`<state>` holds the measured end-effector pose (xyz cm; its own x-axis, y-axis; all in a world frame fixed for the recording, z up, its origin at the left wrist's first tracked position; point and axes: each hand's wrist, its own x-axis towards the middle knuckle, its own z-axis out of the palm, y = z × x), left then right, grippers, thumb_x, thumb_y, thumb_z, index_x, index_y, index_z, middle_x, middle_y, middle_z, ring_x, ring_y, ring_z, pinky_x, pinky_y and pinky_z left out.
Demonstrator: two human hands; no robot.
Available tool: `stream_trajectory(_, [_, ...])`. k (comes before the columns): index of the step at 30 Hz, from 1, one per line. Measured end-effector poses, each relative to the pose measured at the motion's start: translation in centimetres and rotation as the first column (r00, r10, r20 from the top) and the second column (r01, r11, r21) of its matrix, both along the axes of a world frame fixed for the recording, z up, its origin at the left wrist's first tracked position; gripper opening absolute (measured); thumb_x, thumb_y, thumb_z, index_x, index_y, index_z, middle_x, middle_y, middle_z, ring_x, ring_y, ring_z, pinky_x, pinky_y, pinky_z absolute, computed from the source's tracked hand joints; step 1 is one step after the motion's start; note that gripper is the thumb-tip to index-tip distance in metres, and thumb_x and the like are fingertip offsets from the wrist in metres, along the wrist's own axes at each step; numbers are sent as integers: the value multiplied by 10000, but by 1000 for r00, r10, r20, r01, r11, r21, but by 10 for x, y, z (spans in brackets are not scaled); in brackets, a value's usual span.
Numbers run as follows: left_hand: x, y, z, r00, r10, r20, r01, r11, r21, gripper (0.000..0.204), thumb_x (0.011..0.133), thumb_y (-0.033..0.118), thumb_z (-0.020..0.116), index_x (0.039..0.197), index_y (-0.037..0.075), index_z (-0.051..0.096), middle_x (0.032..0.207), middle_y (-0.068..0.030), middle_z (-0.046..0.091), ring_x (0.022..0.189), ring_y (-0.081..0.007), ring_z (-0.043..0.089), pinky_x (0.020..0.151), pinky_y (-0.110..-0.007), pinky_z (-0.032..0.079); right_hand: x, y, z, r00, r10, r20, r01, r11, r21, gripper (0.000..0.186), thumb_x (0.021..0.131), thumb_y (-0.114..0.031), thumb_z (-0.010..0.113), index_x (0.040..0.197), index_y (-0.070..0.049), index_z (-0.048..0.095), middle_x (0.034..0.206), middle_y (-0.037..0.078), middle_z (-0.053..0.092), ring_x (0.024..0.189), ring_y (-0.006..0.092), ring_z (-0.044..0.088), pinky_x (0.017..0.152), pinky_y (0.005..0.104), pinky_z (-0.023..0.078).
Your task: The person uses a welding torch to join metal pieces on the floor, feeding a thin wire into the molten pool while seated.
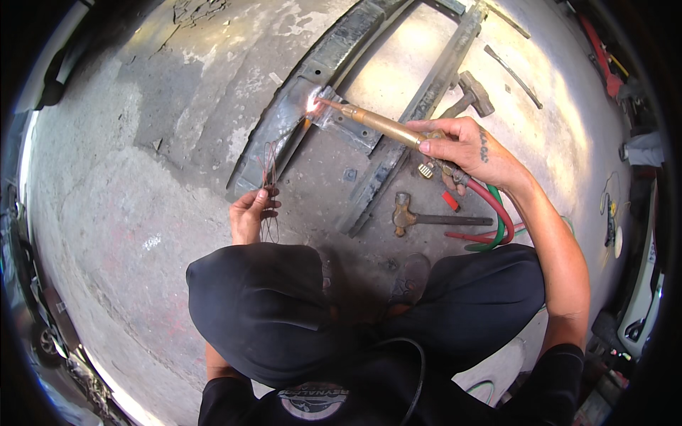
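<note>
My right hand (465, 150) is wrapped round the rear of a brass gas torch (383, 126). Its tip meets a bright, glowing spot on a curved steel beam (266, 142), close to a bracket plate (353, 131). Red hose (501, 206) and green hose (508, 226) trail from the torch's back end. Low at the beam's near end, my left hand (250, 211) pinches a looped bundle of thin wire (269, 162). The wire stands up from the fingers, its upper end beside the beam and apart from the glow.
A straight steel bar (426, 106) lies right of the beam. On the concrete floor (135, 206) are a ball-peen hammer (405, 214), a sledgehammer head (477, 96), a long metal bar (513, 77) and a small red object (450, 201). My shoe (412, 275) is close by.
</note>
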<state>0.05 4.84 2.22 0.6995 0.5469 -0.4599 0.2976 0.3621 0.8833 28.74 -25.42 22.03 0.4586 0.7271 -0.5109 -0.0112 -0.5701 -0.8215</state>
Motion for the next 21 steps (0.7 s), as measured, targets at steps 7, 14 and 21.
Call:
stream_trajectory(7, [1, 0, 0, 1000, -3, -6, 3, 1000, 4, 317, 1031, 220, 657, 1145, -69, 720, 1073, -151, 751, 851, -232, 731, 716, -360, 591, -1, 0, 2, 1000, -11, -14, 11, 1000, 6, 540, 1006, -271, 657, 1441, 36, 573, 701, 53, 648, 497, 118, 616, 464, 283, 483])
stream_trajectory(14, [1, 1, -3, 1000, -4, 3, 4, 1000, -2, 320, 1031, 224, 661, 1146, -69, 719, 1062, -147, 749, 850, -231, 732, 716, -360, 594, -1, 1, 1, 1000, -4, -17, 4, 1000, 11, 537, 1011, -275, 657, 1439, 39, 573, 696, 48, 643, 494, 116, 614, 462, 281, 485])
stream_trajectory(21, [1, 0, -2, 1000, -3, -4, 3, 1000, 5, 323, 1033, 224, 661, 1157, -69, 715, 1061, -148, 748, 856, -236, 732, 722, -361, 595, 0, 0, -1, 1000, -5, -4, 5, 1000, 8, 536, 1013, -280, 657, 1442, 30, 574, 688, 43, 636, 487, 116, 610, 458, 281, 483])
